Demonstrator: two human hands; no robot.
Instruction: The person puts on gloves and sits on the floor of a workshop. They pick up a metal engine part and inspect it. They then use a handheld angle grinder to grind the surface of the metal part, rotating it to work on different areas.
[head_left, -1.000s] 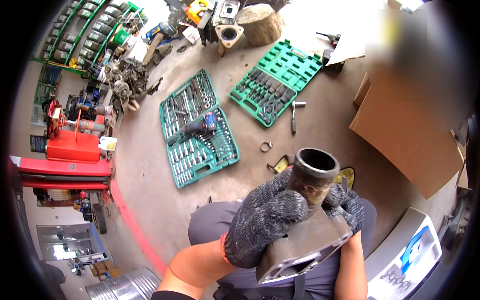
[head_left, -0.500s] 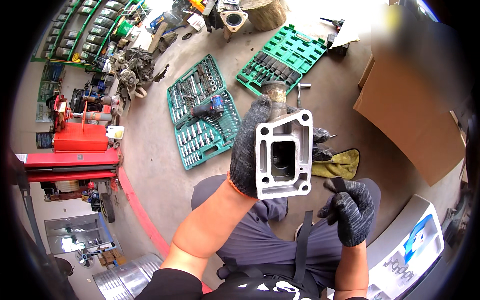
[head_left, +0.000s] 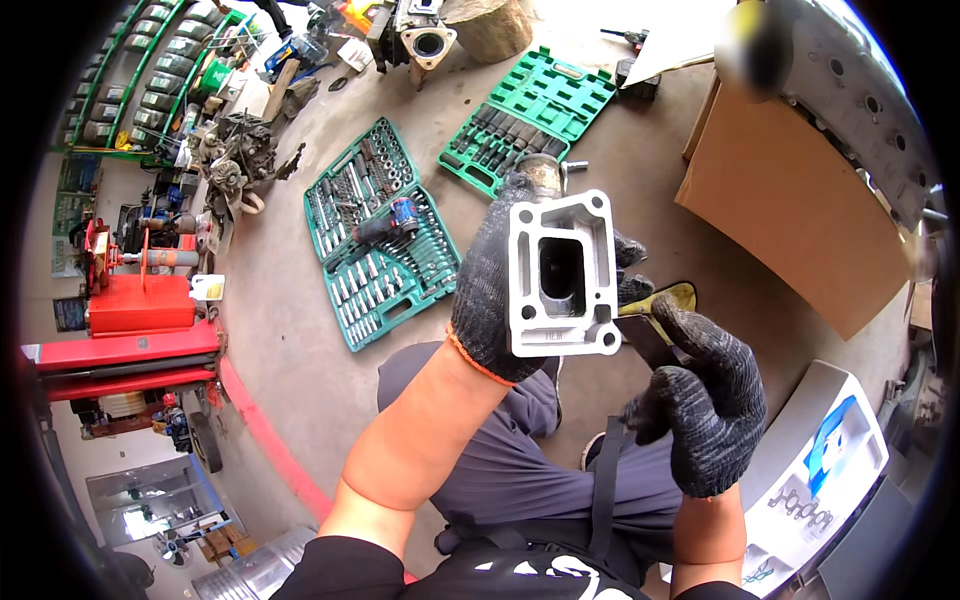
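Note:
A silver metal casting (head_left: 527, 270) with a four-cornered flange and a rectangular opening is in front of me, flange face toward me. A rusty pipe neck (head_left: 541, 176) sticks out at its far end. My left hand (head_left: 485, 290), in a dark knit glove, grips the casting from the left; its fingertips show past the right edge. My right hand (head_left: 715, 410), gloved alike, is just right of the casting's lower corner. Between its curled fingers is a thin, dark flat strip (head_left: 650, 342), whose tip reaches close to the flange. Whether it touches cannot be told.
On the floor beyond lie an open green socket set (head_left: 355, 320) with a power driver (head_left: 390, 225) on it, and a second green case (head_left: 560, 95). A yellow cloth (head_left: 678, 298) lies behind my right hand. Cardboard (head_left: 790, 210) and a white tray (head_left: 790, 500) are at right.
My right hand has come up and closer to the casting, with the dark strip now pointing at its lower right corner. The casting has tilted slightly in my left hand. The view has shifted.

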